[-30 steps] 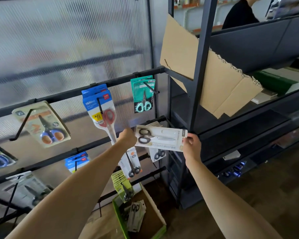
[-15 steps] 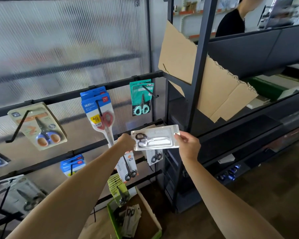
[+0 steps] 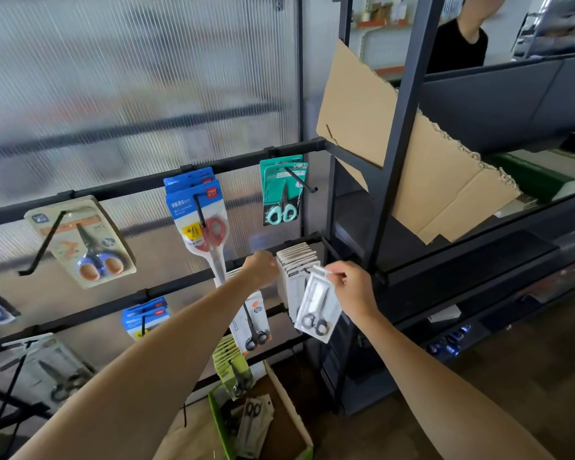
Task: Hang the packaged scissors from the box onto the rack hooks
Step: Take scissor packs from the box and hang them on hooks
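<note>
Right hand [image 3: 349,288] pinching the top edge of a white scissors pack [image 3: 317,308], thumb and fingers clamped on the hang tab, pack dangling handles-down just in front of the white stack [image 3: 297,270] already on the hook at the rack's right end. Left hand [image 3: 261,268] reaching toward the same stack, fingers curled beside its left edge; hard to tell whether gripping the packs, steadying them, or holding nothing. Hanging step in hand, pack brought to the hook but not yet threaded. Next move, judged from this: find the hook tip, hidden behind the stack, line the tab's hole up with it, slide the pack back against the others, then let go. More packs lying in the green-edged box [image 3: 299,423] on the floor below, so a good part of the task probably left.
</note>
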`<state>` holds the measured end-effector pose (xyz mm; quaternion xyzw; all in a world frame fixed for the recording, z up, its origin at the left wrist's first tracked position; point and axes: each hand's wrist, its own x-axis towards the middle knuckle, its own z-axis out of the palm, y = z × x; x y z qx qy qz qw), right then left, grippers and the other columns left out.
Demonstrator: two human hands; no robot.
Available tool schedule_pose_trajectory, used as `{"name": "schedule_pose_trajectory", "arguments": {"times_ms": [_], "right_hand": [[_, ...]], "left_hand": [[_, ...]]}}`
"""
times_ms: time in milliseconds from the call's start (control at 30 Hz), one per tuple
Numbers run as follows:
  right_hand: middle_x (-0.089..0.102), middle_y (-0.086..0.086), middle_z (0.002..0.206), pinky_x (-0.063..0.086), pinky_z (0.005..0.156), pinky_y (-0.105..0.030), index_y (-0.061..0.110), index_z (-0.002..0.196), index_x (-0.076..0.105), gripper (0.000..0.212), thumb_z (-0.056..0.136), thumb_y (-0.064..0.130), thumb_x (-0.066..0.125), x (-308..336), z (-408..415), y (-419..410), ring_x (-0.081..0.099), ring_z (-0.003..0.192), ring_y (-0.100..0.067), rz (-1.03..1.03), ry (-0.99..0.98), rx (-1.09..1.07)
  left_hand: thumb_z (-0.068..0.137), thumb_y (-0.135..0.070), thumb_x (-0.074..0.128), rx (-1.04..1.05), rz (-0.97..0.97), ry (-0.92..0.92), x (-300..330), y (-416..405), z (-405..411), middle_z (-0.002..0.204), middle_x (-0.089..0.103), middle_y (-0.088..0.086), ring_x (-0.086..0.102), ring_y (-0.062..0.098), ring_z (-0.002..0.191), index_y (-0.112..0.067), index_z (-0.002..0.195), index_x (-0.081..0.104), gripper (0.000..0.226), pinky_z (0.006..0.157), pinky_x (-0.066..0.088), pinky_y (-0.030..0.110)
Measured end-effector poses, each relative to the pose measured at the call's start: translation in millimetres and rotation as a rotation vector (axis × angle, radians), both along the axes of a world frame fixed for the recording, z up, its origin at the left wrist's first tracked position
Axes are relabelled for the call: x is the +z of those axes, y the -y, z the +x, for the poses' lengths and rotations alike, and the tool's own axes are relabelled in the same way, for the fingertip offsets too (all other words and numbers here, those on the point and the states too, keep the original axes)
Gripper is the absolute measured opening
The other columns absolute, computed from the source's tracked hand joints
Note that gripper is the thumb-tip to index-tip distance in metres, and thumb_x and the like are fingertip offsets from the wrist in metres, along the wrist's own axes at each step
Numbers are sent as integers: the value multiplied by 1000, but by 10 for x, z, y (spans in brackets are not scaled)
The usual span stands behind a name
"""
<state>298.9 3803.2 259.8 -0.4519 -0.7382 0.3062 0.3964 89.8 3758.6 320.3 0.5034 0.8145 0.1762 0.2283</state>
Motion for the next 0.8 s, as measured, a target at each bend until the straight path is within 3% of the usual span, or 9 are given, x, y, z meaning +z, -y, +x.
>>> {"name": "schedule_pose_trajectory", "arguments": {"times_ms": [167, 300, 467, 567, 800], "right_hand": [[67, 5, 89, 46, 75, -17, 17, 86, 71, 21, 85, -2, 62, -185, -146, -105, 62, 87, -10, -108, 78, 51], [69, 7, 98, 42, 77, -9, 15, 95, 74, 21, 87, 0, 62, -270, -265, -202, 62, 93, -7, -172, 118, 70], [66, -1, 92, 41, 67, -13, 13, 88, 68, 20, 86, -2, 56, -279, -475, -376, 60, 86, -15, -169, 147, 97], [58, -5, 93, 41, 71, -25, 10, 88, 63, 19, 88, -4, 51, -303, -567, -447, 56, 86, -22, -108, 187, 83], [51, -3, 93, 39, 72, -24, 7, 93, 65, 24, 88, -7, 46, -340, -541, -522, 53, 86, -21, -3, 286, 149]], "left_hand": [[91, -9, 46, -90, -47, -62, -78, -31, -65, 106, 67, 8, 61, 23, 88, -8, 104, 69, 27, 67, 44, 26], [90, -12, 49, -104, -53, -90, -138, -95, -112, 110, 66, 8, 62, 26, 97, -10, 106, 69, 25, 78, 51, 30], [92, -10, 47, -122, -44, -105, -184, -158, -169, 112, 64, 10, 60, 29, 102, -8, 108, 67, 26, 84, 49, 33], [92, -12, 48, -121, -38, -99, -197, -188, -230, 112, 65, 9, 61, 28, 100, -11, 103, 69, 24, 82, 49, 31], [92, -13, 51, -81, -26, -82, -191, -231, -323, 113, 64, 12, 62, 29, 101, -8, 111, 64, 23, 90, 53, 42]]}}
